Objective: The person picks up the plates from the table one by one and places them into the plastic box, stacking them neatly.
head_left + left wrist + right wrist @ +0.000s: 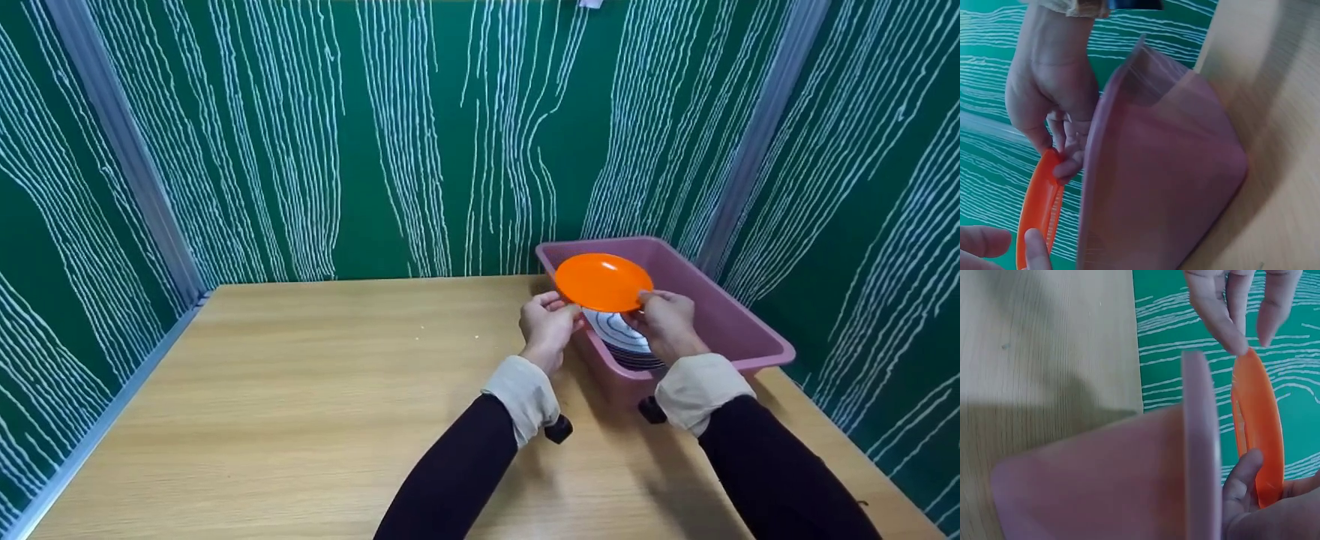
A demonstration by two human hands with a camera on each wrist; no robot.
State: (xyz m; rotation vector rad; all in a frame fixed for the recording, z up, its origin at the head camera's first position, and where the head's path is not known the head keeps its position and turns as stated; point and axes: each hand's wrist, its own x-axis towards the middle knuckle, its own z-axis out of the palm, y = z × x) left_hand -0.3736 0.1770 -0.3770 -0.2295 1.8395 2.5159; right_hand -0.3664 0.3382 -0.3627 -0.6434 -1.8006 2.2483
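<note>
Both hands hold an orange plate (604, 283) above a pink plastic tub (750, 345). My left hand (549, 328) pinches its near left edge, with the fingertips (1067, 169) at the rim in the left wrist view. On the opposite edge, my right hand (670, 322) grips the plate, the thumb on one face and fingers on the other. Inside the tub, below the plate, lies a stack of white plates (619, 330) with dark ring lines. The orange plate and right hand hide part of that stack.
The tub stands at the right rear of a wooden table (315, 405). Green walls (382, 225) with white streaks close off the back and sides, joined by grey metal posts (757, 135). Small pale specks lie on the table left of the tub.
</note>
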